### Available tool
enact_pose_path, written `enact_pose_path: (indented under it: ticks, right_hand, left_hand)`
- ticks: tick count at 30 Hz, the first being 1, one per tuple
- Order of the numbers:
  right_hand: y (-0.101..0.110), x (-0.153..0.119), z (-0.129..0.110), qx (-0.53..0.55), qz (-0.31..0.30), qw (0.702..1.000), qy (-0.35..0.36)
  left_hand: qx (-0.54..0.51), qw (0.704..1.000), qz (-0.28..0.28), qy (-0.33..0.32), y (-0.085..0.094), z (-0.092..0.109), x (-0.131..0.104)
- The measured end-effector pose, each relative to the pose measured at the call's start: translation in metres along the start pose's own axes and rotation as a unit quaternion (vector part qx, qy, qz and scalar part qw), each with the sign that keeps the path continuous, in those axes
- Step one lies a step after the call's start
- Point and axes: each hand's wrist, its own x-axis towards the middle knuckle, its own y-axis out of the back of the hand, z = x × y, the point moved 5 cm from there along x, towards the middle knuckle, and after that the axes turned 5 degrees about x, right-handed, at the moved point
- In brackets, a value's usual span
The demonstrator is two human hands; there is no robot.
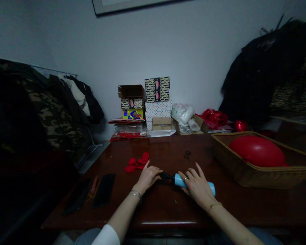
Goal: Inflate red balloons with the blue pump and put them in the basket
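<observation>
A light blue cylinder with a black end (211, 188) lies across the front middle of the dark wooden table (153, 216). My right hand (195, 185) is wrapped over its blue body, a ring on one finger. At the black end, my left hand (150, 177) has its fingers closed on that part. Just beyond my left hand are several flat red balloons (136, 163). A wicker basket (262, 175) at the right holds an inflated red balloon (257, 150).
Two dark phone-like slabs (103, 190) lie at the table's left with a reddish stick (94, 184) between them. Small black rings (187, 155) lie beyond my hands. Stacked boxes (158, 114) and plastic bags (183, 114) line the back edge.
</observation>
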Motion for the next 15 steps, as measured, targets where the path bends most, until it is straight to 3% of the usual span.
enact_pose_path:
  ticks: [4,11,15]
  right_hand:
    - [0.002,-0.001,-0.001,0.001,0.004,1.000,-0.025]
    - [0.003,-0.001,-0.002,-0.004,0.019,0.998,-0.066]
    - [0.003,-0.002,-0.001,-0.012,0.027,0.996,-0.083]
  left_hand:
    - [-0.005,1.000,0.015,0.003,0.003,0.002,0.004]
    - [-0.007,0.995,0.101,0.017,0.012,0.001,0.005]
    - [-0.031,0.977,0.184,0.105,0.014,0.003,-0.005]
